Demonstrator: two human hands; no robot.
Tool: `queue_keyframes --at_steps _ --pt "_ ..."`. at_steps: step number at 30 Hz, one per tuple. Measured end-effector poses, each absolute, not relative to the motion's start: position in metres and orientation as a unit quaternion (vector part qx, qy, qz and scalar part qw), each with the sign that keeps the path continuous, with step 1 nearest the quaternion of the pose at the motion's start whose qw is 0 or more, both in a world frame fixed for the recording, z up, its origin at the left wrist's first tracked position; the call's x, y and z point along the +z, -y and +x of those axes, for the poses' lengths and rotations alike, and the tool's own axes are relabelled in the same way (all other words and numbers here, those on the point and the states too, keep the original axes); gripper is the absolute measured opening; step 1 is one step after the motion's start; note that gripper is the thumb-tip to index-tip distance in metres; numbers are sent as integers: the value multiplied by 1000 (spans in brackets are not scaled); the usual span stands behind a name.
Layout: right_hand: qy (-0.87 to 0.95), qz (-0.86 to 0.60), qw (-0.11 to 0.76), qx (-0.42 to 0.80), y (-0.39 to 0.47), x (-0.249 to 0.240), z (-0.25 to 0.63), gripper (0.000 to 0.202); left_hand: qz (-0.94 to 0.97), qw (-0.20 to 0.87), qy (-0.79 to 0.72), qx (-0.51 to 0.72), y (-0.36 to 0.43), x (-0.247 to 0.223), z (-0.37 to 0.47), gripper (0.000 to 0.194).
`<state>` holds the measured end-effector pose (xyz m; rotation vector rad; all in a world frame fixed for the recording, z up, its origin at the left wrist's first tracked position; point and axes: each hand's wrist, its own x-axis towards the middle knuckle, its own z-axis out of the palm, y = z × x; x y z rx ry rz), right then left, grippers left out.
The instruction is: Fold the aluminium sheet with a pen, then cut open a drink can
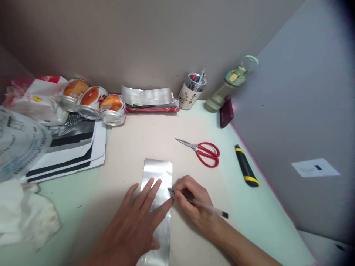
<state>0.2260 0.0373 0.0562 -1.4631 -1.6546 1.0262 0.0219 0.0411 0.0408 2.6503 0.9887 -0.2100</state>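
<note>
A strip of shiny silver sheet metal [162, 170] lies lengthwise in front of me on a pale board [133, 140]. My left hand [138, 221] rests flat across the strip, fingers spread, pressing on it. My right hand [194, 201] is closed around a pen [206, 207] with a clear barrel and a black end. The pen's tip meets the strip near its right edge, just above my left thumb. Beyond the strip lie scissors [198, 146] with red handles, blades pointing left.
A black and yellow utility knife [246, 166] lies at right. Along the back stand a pen cup [191, 92], a green bottle [227, 88] and drink cans [113, 110], with another metal sheet [146, 96] on a flat box. Papers [69, 151] and plastic bags [19, 144] crowd the left.
</note>
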Motion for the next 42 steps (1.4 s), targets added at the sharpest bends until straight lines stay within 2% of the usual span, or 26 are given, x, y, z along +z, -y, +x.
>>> queue_keyframes --at_steps 14,33,42 --pt "659 -532 332 415 -38 58 233 16 926 82 -367 -38 -35 37 21 103" --pt "648 -522 294 470 -41 61 242 15 930 73 -357 -45 -33 35 22 109" --pt "650 -504 284 493 -43 63 246 16 934 96 -344 -30 -37 29 17 99"
